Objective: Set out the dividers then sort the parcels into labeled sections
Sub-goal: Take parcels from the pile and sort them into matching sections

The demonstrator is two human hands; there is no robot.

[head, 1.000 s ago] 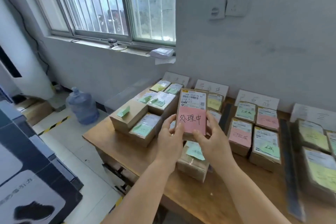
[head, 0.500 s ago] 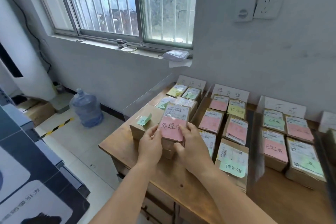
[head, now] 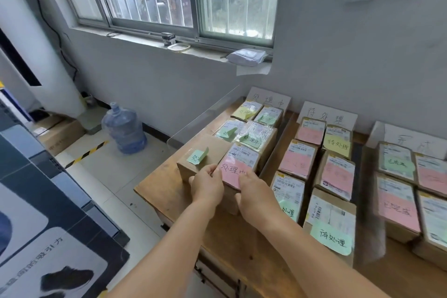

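Observation:
A cardboard parcel with a pink note (head: 238,167) sits at the front of the leftmost section on the wooden table (head: 232,239). My left hand (head: 208,186) grips its left front corner and my right hand (head: 256,197) grips its right front edge. To its left stands a plain box with a green note (head: 200,156). Behind them lie more parcels with green and yellow notes. A clear divider (head: 273,152) separates this section from the middle one, where parcels with pink, yellow and green notes (head: 331,237) lie. White label cards (head: 268,101) lean on the wall.
A third section of parcels (head: 399,203) fills the table's right side behind another clear divider (head: 362,201). A clear panel (head: 203,116) stands along the table's left edge. On the floor to the left stand a water jug (head: 124,128) and cardboard boxes (head: 58,133).
Both hands carried the pink-noted parcel from held up in the air leftward and down into the front of the left section, next to the plain box.

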